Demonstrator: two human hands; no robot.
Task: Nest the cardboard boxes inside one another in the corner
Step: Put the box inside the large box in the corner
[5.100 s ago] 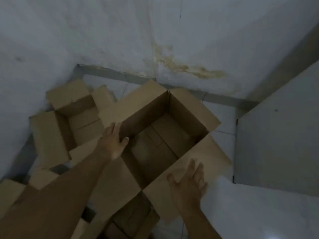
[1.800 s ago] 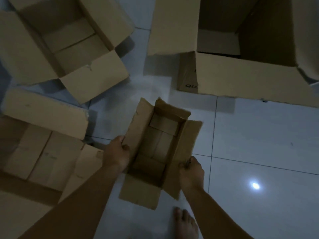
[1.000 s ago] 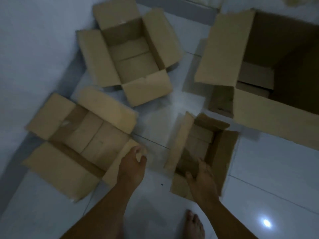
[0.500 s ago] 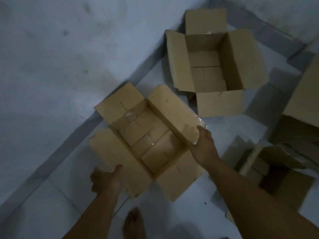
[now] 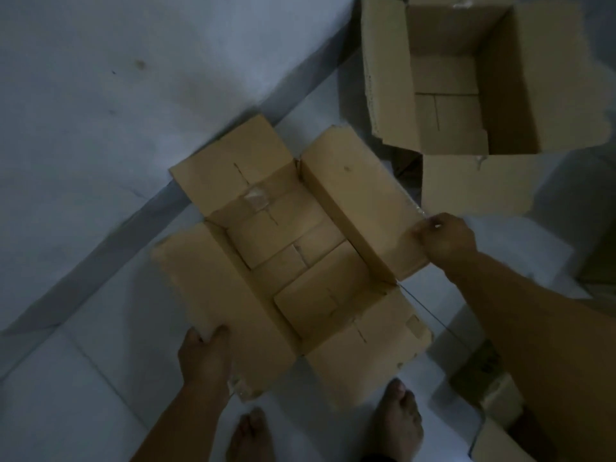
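Observation:
An open, empty cardboard box (image 5: 300, 261) with all flaps spread lies on the white tiled floor in the middle of the head view. My left hand (image 5: 205, 356) grips the edge of its near-left flap. My right hand (image 5: 443, 240) pinches the outer edge of its right flap. A second open box (image 5: 466, 95) stands at the upper right, empty. Part of a smaller box (image 5: 493, 395) shows at the lower right, mostly hidden behind my right forearm.
A pale wall (image 5: 100, 95) with a grey skirting strip (image 5: 166, 208) runs diagonally along the left. My bare feet (image 5: 396, 425) stand just in front of the held box. Another cardboard edge (image 5: 600, 261) shows at the right border.
Both hands left the small box and moved to the middle box. My left hand has now closed on its near-left flap, and my right holds the right flap. The view has come closer.

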